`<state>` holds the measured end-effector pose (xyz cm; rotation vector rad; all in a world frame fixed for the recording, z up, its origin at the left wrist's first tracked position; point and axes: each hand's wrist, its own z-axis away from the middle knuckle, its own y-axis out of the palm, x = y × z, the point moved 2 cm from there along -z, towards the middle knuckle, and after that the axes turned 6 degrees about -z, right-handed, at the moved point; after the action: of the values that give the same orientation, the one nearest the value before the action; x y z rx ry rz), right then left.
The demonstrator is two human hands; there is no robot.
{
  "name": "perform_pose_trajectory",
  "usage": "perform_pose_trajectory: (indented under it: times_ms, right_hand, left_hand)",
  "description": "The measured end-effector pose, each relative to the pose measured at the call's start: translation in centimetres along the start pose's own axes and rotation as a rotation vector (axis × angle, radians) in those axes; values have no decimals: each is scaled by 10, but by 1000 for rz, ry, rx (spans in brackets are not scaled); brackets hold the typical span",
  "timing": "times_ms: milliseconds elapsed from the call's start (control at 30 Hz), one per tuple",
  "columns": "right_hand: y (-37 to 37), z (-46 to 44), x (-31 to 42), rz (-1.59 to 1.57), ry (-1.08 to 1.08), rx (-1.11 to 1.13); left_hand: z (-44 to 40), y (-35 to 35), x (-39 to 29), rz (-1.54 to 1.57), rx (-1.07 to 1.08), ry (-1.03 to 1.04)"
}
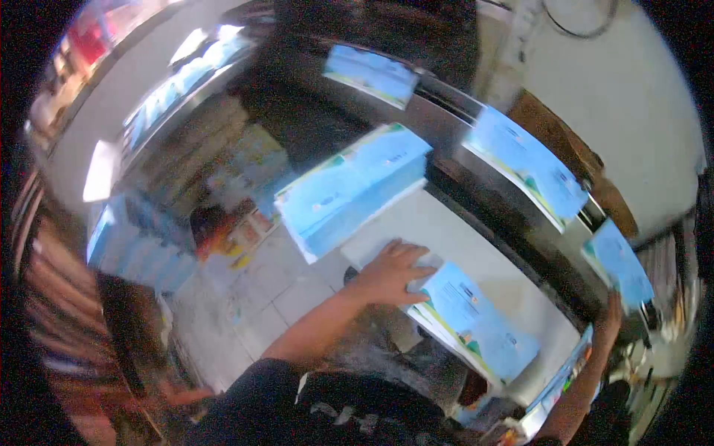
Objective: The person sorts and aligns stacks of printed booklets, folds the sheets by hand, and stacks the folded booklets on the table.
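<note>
My left hand (398,271) lies with its fingers spread on the white tabletop (394,223), the fingertips against the near end of a small stack of blue printed covers (476,320). To the right, my right hand (610,320) is raised to the lower edge of a blue printed cover (621,264) on a dark rail. That hand is seen edge-on and blurred, so its grip is unclear. Beyond my left hand, a taller stack of blue printed covers (357,186) sits at the table's far end.
Along the dark rail (454,104) lie another blue cover (524,163) and a further one (372,74). More blue stacks (141,245) stand at the left by the tiled floor (253,312). A colourful printed sheet (558,386) is beside my right forearm. Brown cardboard (573,141) leans behind the rail.
</note>
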<state>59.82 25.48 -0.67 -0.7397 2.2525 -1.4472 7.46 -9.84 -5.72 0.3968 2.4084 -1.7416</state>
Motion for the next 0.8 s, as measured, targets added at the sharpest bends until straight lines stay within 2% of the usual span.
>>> perform_pose_trajectory:
  times_ms: [33, 67, 100, 133, 167, 200, 233, 300, 333, 400, 433, 500, 533, 600, 700, 733, 767, 800]
  right_hand:
    - [18, 16, -9, 55, -89, -69]
    - [-6, 19, 56, -78, 112, 71]
    - [-33, 21, 127, -180, 329, 189]
    - [-43, 34, 185, -320, 36, 155]
    - [-60, 45, 259, -487, 133, 348]
    - [-71, 49, 317, -339, 24, 540]
    - [-70, 66, 347, -300, -242, 441]
    - [-64, 82, 372, -224, -333, 479]
    - [-65, 85, 371, -220, -318, 481]
    - [-66, 81, 367, -356, -263, 638]
    - [-68, 79, 363, -352, -254, 642]
    - [-79, 68, 354, -549, -250, 656]
    - [-86, 59, 349, -545, -245, 659]
    - [-99, 35, 331, -330, -164, 753]
    - [-119, -8, 269, -402, -195, 443]
    - [-136, -28, 249, -120, -8, 462]
    - [-145, -42, 214, -112, 126, 341]
    - [-156, -55, 181, -160, 168, -26]
  left_hand:
    - [-1, -1, -1, 25, 20, -20]
    - [-2, -4, -5, 53, 41, 31]
    - [-1, -7, -7, 26, 57, -11]
    - [-2, -9, -8, -5, 65, -61]
    - [-3, -10, -8, 13, 67, -36]
    - [-3, -11, -8, 27, 50, -50]
    - [-1, -14, -7, 41, 37, -70]
    - [-2, -16, -6, 76, 54, -86]
    - [-1, -17, -4, 100, 67, -119]
    - [0, -17, 3, 154, 32, -87]
    - [2, -18, 4, 203, 10, -87]
    - [4, -19, 6, 282, -18, -124]
    - [5, -19, 6, 288, -16, -121]
    - [2, -20, 5, 295, -33, -119]
    - [-2, -25, -11, 135, 59, -89]
    - [-5, -24, -13, 31, 106, -38]
    - [-6, -24, -12, 32, 101, -34]
    - [-5, -23, -12, 6, 122, 7]
